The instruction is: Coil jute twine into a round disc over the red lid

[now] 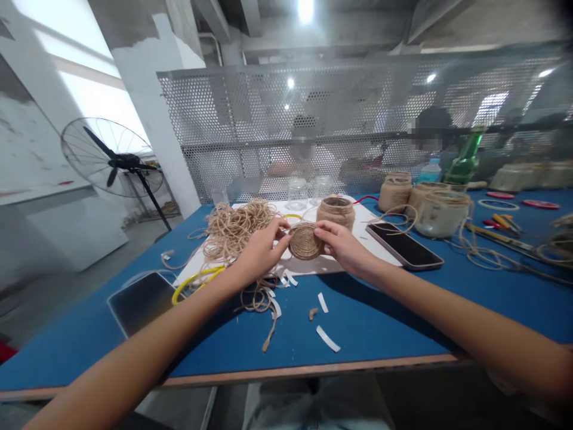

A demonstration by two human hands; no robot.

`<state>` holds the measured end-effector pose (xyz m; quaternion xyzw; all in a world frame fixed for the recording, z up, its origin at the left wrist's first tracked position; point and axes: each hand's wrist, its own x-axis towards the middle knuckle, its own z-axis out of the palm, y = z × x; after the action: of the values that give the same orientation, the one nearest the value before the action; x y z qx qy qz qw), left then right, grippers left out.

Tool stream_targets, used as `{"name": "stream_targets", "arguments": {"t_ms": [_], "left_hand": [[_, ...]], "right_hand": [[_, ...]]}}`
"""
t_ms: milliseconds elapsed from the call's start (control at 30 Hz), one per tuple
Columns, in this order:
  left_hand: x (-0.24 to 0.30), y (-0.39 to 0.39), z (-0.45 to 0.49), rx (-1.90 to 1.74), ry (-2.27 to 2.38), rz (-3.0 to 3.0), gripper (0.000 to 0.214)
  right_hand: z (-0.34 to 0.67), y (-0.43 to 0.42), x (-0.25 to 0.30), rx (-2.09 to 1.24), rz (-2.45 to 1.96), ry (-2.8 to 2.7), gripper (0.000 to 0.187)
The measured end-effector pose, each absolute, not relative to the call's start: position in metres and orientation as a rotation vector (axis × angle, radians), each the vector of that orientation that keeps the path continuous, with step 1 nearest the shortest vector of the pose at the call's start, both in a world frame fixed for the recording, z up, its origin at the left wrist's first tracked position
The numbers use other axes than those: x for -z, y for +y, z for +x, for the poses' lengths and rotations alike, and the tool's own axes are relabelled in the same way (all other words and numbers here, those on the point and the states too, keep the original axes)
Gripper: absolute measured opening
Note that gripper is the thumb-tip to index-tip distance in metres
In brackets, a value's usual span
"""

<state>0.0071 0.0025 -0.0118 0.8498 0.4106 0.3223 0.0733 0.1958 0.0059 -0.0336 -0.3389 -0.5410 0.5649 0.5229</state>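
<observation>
Between my two hands a round coiled twine disc (305,242) is held up, its spiral face toward me. My left hand (267,243) pinches its left edge with thumb and fingers. At the right edge, my right hand (339,243) grips it the same way. Just behind the disc stands a twine-wrapped jar (336,211), partly covered by my right hand. A large tangle of loose twine (244,226) lies behind and left of my left hand, on a white sheet (376,245). Its strands trail toward me under my left forearm.
A smartphone (406,245) lies on the right, near wrapped jars (395,190), a glass jar (442,214) and a green bottle (466,158). Paper strips (328,338) dot the blue table (380,328). A dark tablet-like panel (145,301) and yellow ring (192,283) sit left. A perforated screen (242,119) stands behind.
</observation>
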Motion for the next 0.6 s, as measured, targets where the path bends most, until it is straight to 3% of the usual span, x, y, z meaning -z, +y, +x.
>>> {"name": "stream_targets", "arguments": {"t_ms": [267,467,600], "left_hand": [[0.004,0.004,0.002,-1.174,1.185,2.653,0.006],[0.012,0.003,-0.002,-1.128,1.157,2.879,0.023],[0.016,0.005,-0.004,-1.096,1.19,3.127,0.023]], "right_hand": [[0.194,0.006,0.035,-1.343,-0.792,-1.309,0.013],[0.195,0.006,0.036,-1.341,-0.795,-1.334,0.013],[0.194,0.005,0.036,-1.333,-0.829,-1.357,0.013]]}}
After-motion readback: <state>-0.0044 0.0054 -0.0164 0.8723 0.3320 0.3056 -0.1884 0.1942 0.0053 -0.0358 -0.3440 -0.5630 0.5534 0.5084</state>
